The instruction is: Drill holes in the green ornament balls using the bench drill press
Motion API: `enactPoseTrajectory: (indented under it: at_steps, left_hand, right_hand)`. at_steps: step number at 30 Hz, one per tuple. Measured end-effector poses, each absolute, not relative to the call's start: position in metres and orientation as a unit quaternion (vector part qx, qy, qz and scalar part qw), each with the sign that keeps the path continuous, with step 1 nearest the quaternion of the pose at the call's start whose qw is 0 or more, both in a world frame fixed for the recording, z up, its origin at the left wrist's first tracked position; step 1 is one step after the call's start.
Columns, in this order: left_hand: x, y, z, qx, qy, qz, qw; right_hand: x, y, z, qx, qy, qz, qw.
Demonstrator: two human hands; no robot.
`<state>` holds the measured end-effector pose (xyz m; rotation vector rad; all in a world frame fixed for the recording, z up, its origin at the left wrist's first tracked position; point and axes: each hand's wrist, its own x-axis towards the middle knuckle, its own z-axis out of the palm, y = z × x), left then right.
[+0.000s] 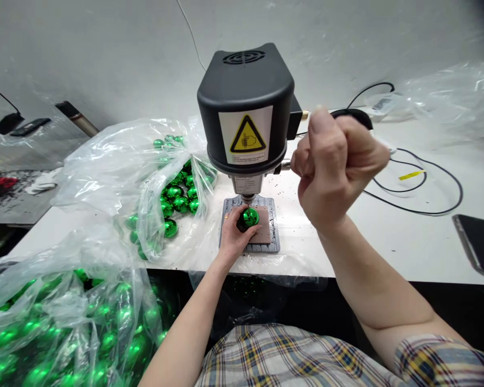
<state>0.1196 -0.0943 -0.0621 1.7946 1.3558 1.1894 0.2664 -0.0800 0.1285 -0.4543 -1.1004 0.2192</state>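
Note:
A black bench drill press (246,91) with a yellow warning label stands in front of me. Under its chuck (248,199), my left hand (234,231) curls its fingers and thumb around a shiny green ball (250,216). The ball rests on a brown square block (264,232) over the grey slotted base plate (273,246). My right hand (326,161) is raised in a fist beside the motor housing, closed on the press's handle. A short metal shaft (283,166) runs from the press towards that fist; the handle itself is mostly hidden.
An open clear plastic bag (105,161) with green balls (180,203) lies left of the press. Another bag of balls (64,333) fills the lower left. Right of the press are a black cable (427,213), a phone (482,244) and plastic wrap (455,102). Dark shavings dot the table (302,236).

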Motion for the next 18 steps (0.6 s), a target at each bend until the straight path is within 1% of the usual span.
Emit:
enactPoseTrajectory:
  at_steps: [3,6,10,15,18]
  left_hand:
    - [0.12,-0.097,-0.06,0.668,0.52,0.448,0.289]
    - [0.122,-0.1,-0.058,0.643,0.529,0.463,0.305]
    - [0.124,-0.103,-0.056,0.628,0.514,0.482,0.33]
    - [0.124,-0.102,-0.055,0.618,0.527,0.476,0.337]
    - [0.124,-0.103,-0.055,0.614,0.53,0.477,0.339]
  right_hand:
    - [0.266,-0.091,0.116,-0.234,-0.538,0.084,0.806]
    - [0.268,-0.097,0.105,-0.234,-0.553,0.079,0.796]
    - [0.27,-0.093,0.092,-0.172,-0.562,0.04,0.808]
    - [0.275,-0.084,0.079,-0.069,-0.619,-0.001,0.782]
    - [0.278,-0.08,0.075,-0.042,-0.634,-0.015,0.772]
